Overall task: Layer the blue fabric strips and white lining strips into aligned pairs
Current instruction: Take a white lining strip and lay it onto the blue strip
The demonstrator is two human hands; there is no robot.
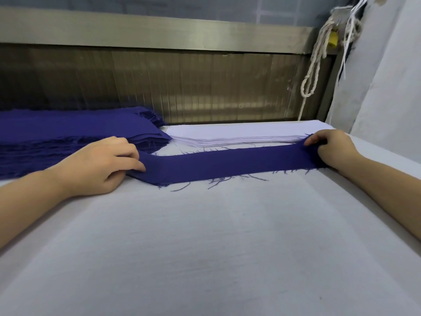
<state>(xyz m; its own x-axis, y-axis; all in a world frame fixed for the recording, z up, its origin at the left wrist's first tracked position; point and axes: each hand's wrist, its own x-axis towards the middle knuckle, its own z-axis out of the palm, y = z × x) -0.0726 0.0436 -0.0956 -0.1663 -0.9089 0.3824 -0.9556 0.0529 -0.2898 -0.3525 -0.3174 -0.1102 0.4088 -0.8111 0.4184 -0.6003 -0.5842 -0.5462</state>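
Nothing readable anywhere, no text, labels, brands or numbers. Closest candidate: a yellow tag (333, 39) tangled in the rope (312, 71), up and beyond the right hand (328, 147), but way too small and blurry to make out any print.
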